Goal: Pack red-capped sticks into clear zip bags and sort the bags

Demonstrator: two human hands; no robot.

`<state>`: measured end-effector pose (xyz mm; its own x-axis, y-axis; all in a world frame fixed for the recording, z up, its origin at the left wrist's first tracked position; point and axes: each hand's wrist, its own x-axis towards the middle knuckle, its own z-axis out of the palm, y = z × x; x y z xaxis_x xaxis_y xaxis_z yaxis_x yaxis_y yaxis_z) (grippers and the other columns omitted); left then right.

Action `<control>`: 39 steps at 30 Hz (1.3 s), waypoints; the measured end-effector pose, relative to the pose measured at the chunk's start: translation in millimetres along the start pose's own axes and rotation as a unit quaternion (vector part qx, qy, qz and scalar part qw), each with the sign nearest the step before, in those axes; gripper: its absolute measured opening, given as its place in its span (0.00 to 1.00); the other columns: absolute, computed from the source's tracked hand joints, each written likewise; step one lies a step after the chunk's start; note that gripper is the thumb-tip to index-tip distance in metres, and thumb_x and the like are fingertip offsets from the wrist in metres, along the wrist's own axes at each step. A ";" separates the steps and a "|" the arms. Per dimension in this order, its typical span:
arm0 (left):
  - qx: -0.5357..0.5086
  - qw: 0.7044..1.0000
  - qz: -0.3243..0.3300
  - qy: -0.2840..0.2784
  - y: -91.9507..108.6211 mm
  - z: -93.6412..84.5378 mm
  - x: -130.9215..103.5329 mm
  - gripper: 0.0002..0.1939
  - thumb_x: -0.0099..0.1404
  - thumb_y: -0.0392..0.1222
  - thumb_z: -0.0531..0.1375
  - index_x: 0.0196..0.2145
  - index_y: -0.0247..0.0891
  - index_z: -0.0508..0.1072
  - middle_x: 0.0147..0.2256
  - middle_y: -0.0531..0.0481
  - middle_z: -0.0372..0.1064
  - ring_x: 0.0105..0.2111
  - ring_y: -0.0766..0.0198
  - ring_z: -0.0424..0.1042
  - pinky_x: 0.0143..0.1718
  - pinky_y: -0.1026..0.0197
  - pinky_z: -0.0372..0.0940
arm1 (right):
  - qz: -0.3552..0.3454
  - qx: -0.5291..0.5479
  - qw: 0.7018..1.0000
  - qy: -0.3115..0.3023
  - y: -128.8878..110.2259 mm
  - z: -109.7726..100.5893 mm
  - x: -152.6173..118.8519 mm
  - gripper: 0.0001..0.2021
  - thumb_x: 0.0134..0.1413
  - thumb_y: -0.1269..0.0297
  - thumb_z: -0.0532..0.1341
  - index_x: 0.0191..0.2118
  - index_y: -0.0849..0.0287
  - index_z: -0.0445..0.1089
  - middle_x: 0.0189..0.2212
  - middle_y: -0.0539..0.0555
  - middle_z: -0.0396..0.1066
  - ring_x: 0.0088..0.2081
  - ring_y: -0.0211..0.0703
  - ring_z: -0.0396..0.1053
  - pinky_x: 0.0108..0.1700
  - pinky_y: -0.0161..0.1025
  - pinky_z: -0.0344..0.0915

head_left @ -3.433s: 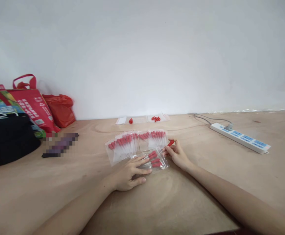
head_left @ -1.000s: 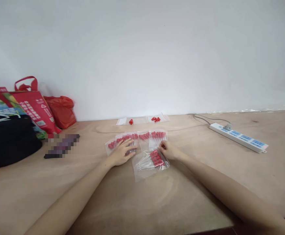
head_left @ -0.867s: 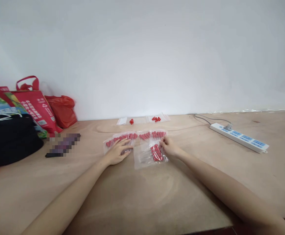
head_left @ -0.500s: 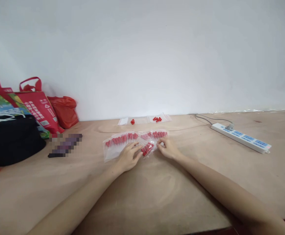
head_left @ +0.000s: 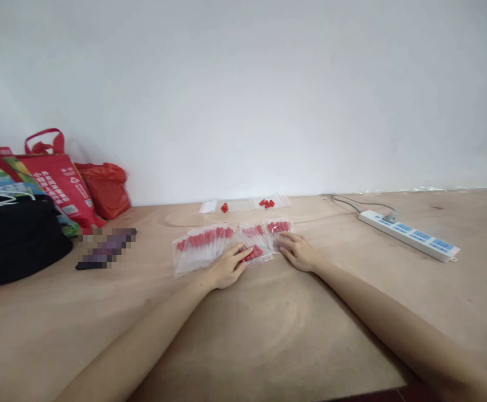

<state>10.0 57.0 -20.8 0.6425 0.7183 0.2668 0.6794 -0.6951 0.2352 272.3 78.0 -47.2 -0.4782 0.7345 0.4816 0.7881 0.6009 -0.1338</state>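
Seemingly mid-layout, I had, from afar, the left hand (head_left: 227, 268) splayed at the eight-o'clock edge of a clear plastic bag of red-headed sticks (head_left: 256, 253), the right hand (head_left: 300, 254) loosely spread at five o'clock on another clear plastic bag (head_left: 277, 229), and judged light nudging called for next.

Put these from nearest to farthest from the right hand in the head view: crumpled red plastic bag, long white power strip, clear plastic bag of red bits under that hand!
1. Clear plastic bag of red bits: partly covered by the right hand.
2. Long white power strip: off to the right.
3. Crumpled red plastic bag: way over on the left.
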 end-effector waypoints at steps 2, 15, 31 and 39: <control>-0.001 0.999 -0.005 0.037 0.2 0.3 -3.4 0.21 0.62 0.39 0.50 0.53 0.39 0.59 0.54 0.42 0.54 0.54 0.57 0.55 0.52 0.52 0.55 | -0.015 0.009 0.999 0.029 -4.9 -3.8 -2.9 0.17 0.52 0.65 0.53 0.48 0.59 0.63 0.45 0.59 0.63 0.47 0.45 0.60 0.46 0.44 0.56; -0.039 0.995 0.015 0.093 1.9 -1.1 -13.7 0.15 0.59 0.37 0.51 0.44 0.37 0.67 0.46 0.45 0.65 0.46 0.60 0.65 0.48 0.55 0.62 | -0.239 -0.140 0.955 0.103 -29.3 2.9 18.8 0.13 0.57 0.70 0.48 0.30 0.57 0.69 0.22 0.50 0.66 0.30 0.37 0.57 0.45 0.41 0.49; 0.155 0.971 0.127 0.128 -9.0 7.2 -10.4 0.16 0.63 0.34 0.45 0.44 0.37 0.67 0.42 0.44 0.68 0.41 0.60 0.69 0.40 0.59 0.68 | -0.156 -0.114 0.971 0.142 -42.2 -4.4 7.9 0.13 0.53 0.70 0.49 0.22 0.59 0.66 0.19 0.50 0.62 0.28 0.37 0.57 0.43 0.41 0.48; 0.163 0.960 0.163 0.157 -12.6 6.0 -10.3 0.14 0.65 0.34 0.46 0.42 0.38 0.69 0.40 0.46 0.70 0.41 0.63 0.70 0.41 0.60 0.68 | -0.178 -0.126 0.967 0.131 -40.4 -7.8 7.5 0.15 0.56 0.70 0.48 0.23 0.58 0.66 0.20 0.50 0.62 0.28 0.37 0.57 0.44 0.40 0.49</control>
<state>-3.1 58.5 -32.1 0.7359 0.3840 0.5577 0.5683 -0.7980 -0.2003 239.9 56.8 -31.5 -0.6487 0.3695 0.6653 0.6763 0.6808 0.2814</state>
